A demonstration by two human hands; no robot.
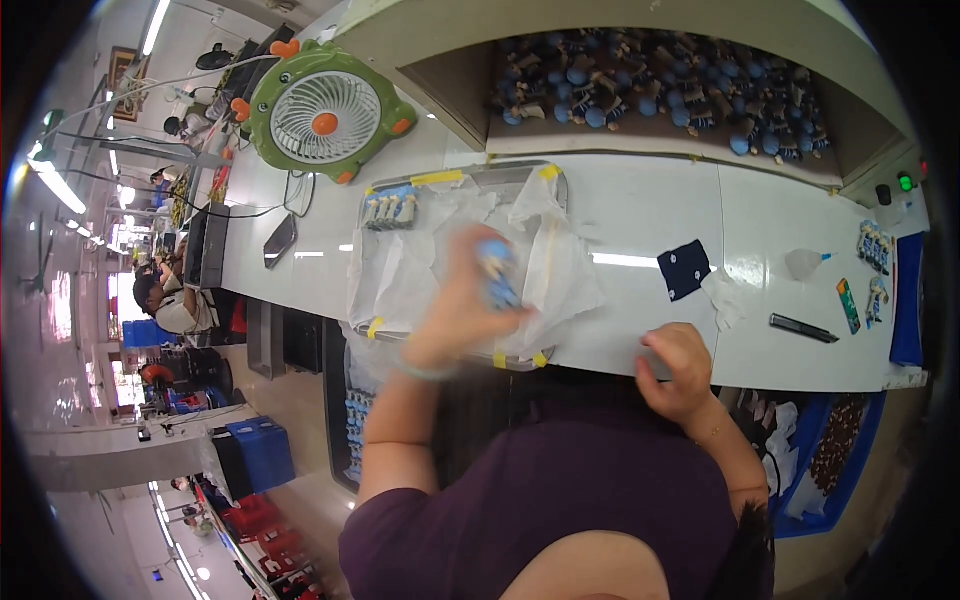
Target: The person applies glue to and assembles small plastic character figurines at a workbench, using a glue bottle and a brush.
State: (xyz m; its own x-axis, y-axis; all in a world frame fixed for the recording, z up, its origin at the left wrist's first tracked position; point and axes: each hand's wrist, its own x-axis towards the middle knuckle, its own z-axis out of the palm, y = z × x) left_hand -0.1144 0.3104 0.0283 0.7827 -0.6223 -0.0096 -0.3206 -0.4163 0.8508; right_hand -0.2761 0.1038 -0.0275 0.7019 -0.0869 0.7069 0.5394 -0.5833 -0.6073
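Over a paper-lined tray (450,180) with yellow tape on its rim, my left hand (455,305) is closed around blue-capped figurines (498,272). Motion blurs them, and how many there are I cannot tell. A short row of similar figurines (390,208) stands in the tray's far left corner. White lining paper (400,270) covers the tray and spills past its right side. My right hand (682,372) is at the table's near edge, its fingers curled together; a bit of something greyish shows by the fingertips, too hidden to name.
A green animal-shaped fan (325,122) and a phone (281,241) are at left. Many blue-capped figures (680,95) fill a shelf behind. Rightward lie a dark cloth (683,270), crumpled tissue (722,298), a squeeze bottle (803,263), a black pen-like tool (803,328) and more figurines (873,248).
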